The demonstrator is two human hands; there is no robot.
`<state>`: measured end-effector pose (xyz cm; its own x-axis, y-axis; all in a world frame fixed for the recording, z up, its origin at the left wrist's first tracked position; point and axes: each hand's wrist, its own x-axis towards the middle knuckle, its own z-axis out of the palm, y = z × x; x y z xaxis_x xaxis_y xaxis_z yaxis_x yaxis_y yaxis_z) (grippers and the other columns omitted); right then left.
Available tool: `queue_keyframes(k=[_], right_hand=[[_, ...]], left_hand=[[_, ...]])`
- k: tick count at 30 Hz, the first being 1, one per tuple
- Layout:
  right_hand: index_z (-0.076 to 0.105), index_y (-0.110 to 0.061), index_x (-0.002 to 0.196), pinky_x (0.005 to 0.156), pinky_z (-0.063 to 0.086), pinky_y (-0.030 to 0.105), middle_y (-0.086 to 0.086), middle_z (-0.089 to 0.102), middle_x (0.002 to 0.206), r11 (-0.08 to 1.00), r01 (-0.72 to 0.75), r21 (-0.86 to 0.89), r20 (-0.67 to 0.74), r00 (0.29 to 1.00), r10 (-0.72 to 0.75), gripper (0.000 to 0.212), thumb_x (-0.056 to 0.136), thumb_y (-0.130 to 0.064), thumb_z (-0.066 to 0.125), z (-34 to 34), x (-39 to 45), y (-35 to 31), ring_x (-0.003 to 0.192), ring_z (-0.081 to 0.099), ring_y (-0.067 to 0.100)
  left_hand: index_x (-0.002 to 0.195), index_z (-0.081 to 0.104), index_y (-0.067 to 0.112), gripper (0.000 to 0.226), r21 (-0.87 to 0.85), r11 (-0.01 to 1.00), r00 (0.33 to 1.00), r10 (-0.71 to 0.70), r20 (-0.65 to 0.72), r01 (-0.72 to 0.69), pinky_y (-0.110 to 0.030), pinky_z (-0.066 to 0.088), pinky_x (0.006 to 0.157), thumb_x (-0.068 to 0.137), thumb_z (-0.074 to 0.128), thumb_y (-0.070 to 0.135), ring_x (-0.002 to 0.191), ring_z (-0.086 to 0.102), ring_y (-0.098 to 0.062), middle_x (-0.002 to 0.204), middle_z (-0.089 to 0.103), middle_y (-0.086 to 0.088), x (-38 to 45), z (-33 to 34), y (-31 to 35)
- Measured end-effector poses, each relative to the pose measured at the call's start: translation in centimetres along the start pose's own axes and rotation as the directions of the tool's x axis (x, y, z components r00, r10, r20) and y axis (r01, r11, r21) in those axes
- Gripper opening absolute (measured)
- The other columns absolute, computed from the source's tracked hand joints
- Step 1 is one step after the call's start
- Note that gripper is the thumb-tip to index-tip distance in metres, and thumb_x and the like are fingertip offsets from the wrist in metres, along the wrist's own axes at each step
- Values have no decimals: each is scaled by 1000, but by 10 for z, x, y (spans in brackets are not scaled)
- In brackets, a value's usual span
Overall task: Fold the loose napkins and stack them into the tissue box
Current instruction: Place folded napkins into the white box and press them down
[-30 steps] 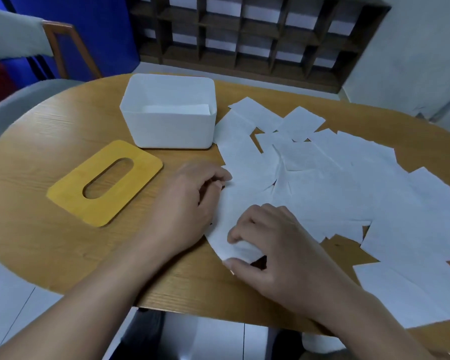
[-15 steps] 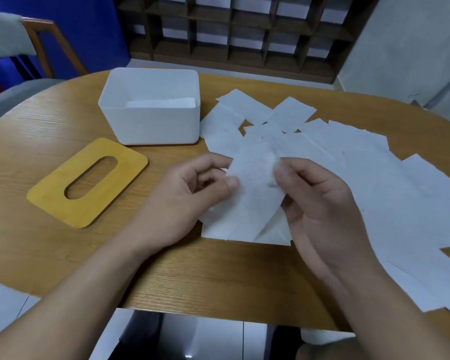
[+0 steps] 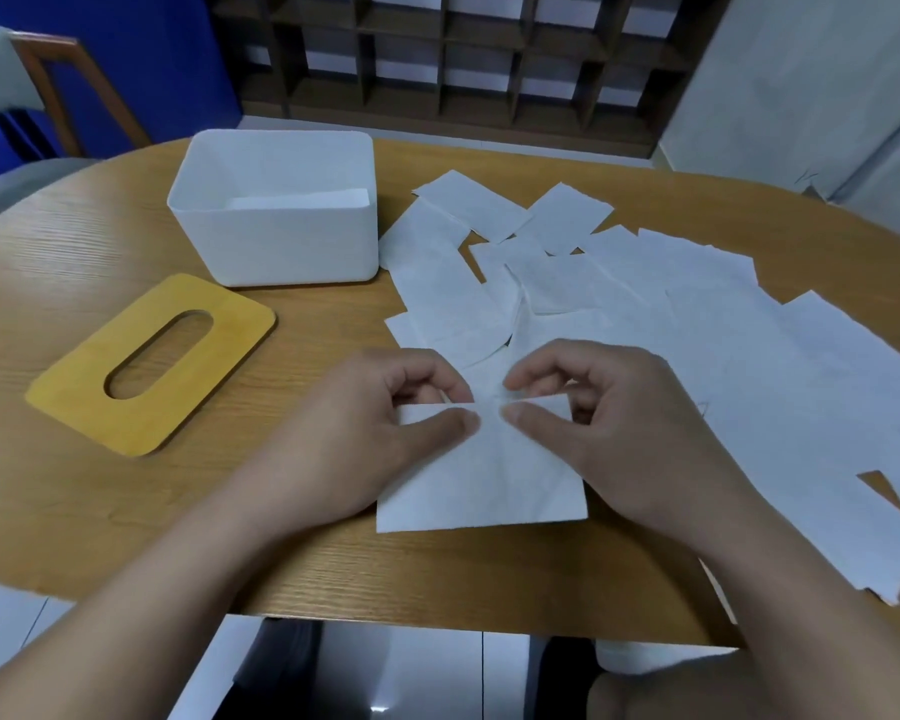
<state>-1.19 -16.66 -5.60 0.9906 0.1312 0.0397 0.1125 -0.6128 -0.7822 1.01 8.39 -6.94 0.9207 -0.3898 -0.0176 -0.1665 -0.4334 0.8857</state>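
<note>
Head view: at lower centre both hands pinch the top edge of one napkin (image 3: 481,480) lying on the table (image 3: 74,501), left hand (image 3: 365,439) and right hand (image 3: 619,433) almost meeting. Loose napkins (image 3: 723,345) spread right; the box (image 3: 276,252) stands upper left, the yellow lid (image 3: 152,363) beside it.

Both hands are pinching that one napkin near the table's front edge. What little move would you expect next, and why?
Probably press the fold flat. The left hand and right hand pinch the top edge of the napkin, which already lies squared on the table, apart from the loose napkins. The tissue box stands open with its yellow lid off, ready to take it afterwards.
</note>
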Motion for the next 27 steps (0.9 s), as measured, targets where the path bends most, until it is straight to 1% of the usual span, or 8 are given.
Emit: queue_keyframes(k=[3,7,10,13,16,19,24,27], right_hand=[[77,-40,96,68,59,26,-19,74,90,994,2,-109,35,999,1,9,92,-39,86,-1,-2,6,79,71,16],[74,-38,99,72,48,14,-21,68,87,951,83,-297,105,993,-54,10,94,-39,82,4,-2,10,96,64,3],[72,-38,103,83,37,12,-23,62,97,922,139,-363,90,989,-114,14,94,-42,82,5,-1,11,104,56,1],[75,-38,105,84,38,9,-22,63,103,950,121,-286,21,993,-120,17,92,-45,84,3,0,9,107,56,2],[77,-37,105,84,44,13,-21,65,103,962,120,-246,53,993,-110,14,94,-44,82,9,1,10,103,59,5],[76,-38,108,85,46,18,-23,64,102,956,134,-261,90,989,-114,14,96,-46,79,19,1,14,101,59,2],[76,-37,107,84,53,26,-22,64,100,958,145,-248,83,988,-128,14,97,-46,79,25,1,12,96,61,5],[76,-36,103,83,55,30,-21,65,98,958,148,-244,71,988,-135,12,96,-44,80,26,2,11,93,62,6]], left_hand=[[98,79,33,14,77,996,999,-32,-23,33,-45,59,72,92,87,42,76,71,-18,87,76,7,0,0,-2],[94,77,38,21,260,965,998,-22,-53,35,-28,52,66,84,89,52,80,67,-10,90,73,16,0,-5,-7],[87,74,34,21,317,947,965,33,-260,53,-30,49,64,92,81,53,77,63,-10,86,69,13,6,-15,-12],[86,66,35,25,460,879,923,69,-380,124,-36,48,63,97,73,56,76,60,-7,85,66,13,8,-22,-14],[95,57,36,39,604,767,943,-3,-333,216,-40,54,65,91,67,74,80,57,-9,90,59,14,5,-16,-13],[98,52,37,46,678,690,948,-37,-315,252,-40,54,64,89,63,80,84,53,-11,93,53,15,4,-11,-8],[84,54,36,33,634,739,958,-50,-284,227,-34,46,66,97,66,64,85,49,-7,88,54,15,3,-8,-6],[84,56,35,27,594,781,965,-42,-259,194,-35,47,73,102,67,51,89,49,-8,88,54,16,4,-3,-8]])
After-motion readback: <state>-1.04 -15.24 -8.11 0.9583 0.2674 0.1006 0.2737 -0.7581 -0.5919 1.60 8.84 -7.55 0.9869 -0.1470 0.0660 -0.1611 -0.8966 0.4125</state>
